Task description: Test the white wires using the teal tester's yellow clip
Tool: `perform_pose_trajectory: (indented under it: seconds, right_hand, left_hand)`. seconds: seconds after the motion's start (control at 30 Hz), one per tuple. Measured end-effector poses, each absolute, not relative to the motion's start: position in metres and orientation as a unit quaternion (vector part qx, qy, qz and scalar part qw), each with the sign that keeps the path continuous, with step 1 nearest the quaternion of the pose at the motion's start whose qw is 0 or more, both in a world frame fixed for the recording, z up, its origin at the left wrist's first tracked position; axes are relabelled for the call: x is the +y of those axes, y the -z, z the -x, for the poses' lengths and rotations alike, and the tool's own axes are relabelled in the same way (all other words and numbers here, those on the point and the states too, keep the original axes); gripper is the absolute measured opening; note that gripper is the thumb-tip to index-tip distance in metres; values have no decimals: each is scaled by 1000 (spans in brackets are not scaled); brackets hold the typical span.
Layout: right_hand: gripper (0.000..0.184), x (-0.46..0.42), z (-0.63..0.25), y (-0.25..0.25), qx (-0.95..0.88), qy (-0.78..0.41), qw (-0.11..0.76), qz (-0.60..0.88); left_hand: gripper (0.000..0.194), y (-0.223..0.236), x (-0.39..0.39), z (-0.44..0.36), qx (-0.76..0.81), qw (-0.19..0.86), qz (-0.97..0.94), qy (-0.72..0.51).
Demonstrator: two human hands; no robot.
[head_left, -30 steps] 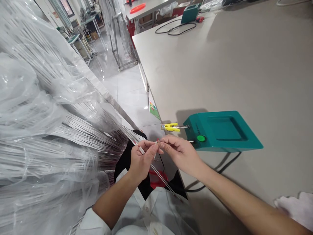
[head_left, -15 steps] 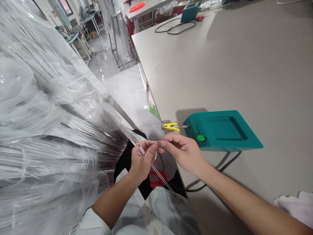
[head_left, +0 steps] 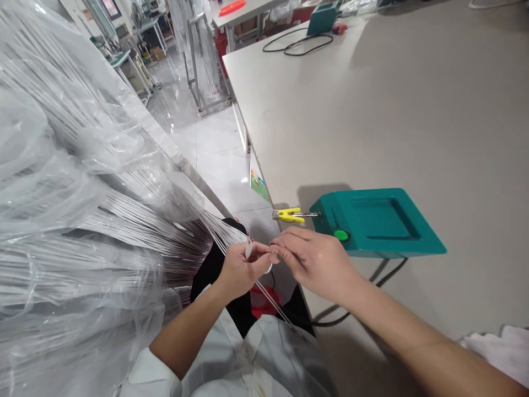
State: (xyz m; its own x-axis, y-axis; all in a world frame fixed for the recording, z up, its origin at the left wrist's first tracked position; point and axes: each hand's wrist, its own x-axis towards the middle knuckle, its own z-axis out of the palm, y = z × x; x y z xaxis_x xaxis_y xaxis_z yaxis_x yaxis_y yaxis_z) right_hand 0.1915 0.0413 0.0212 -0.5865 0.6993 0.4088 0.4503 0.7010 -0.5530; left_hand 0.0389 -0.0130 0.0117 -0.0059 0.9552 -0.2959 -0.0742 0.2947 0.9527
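Note:
My left hand (head_left: 243, 266) is closed on a white cable (head_left: 248, 250), whose reddish end sticks up above the fingers. My right hand (head_left: 312, 255) meets it with thumb and forefinger pinched together. Whatever sits between those right fingertips is too small and covered to make out. A bundle of thin white cables (head_left: 217, 227) runs from the left toward my hands, and a few strands (head_left: 275, 303) continue down to my lap. Just beyond my right hand is a teal device (head_left: 378, 220) with a green button (head_left: 341, 236) and a yellow clip (head_left: 289, 214) on its metal rod.
Plastic-wrapped cable bundles (head_left: 61, 182) fill the left side. The grey table (head_left: 413, 121) stretches away to the right. At its far end stands another teal device (head_left: 322, 19) with a black cord. A metal rack (head_left: 198, 71) stands on the floor, and pale cloth (head_left: 500, 350) lies lower right.
The cable's reddish end in my left hand has turned from slanting left to pointing upward. My right hand's fingers have curled closer together at the left fingertips.

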Motion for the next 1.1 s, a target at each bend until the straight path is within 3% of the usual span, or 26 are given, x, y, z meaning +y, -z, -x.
perform_pose_trajectory:
  seconds: [0.13, 0.37, 0.53, 0.67, 0.9, 1.1]
  right_hand:
    - [22, 39, -190, -14, -884, -84, 288, 359]
    - [18, 39, -189, -23, -873, -119, 295, 370]
    - [15, 50, -196, -39, -850, -65, 336, 401]
    - [26, 70, -208, -42, -860, -43, 255, 439]
    - [14, 103, -221, -38, -925, -17, 115, 361]
    - [12, 114, -223, -34, -944, 0, 89, 318]
  left_hand:
    - [19, -7, -8, -44, 570, 557, -392, -459]
    - [15, -4, 6, -41, 592, 556, -310, -494]
    - [39, -4, 20, -31, 564, 579, -313, -499]
    - [38, -2, 31, -32, 545, 592, -344, -484]
    - [40, 2, 44, -33, 528, 624, -337, -467]
    - [43, 3, 48, -34, 522, 637, -320, -468]
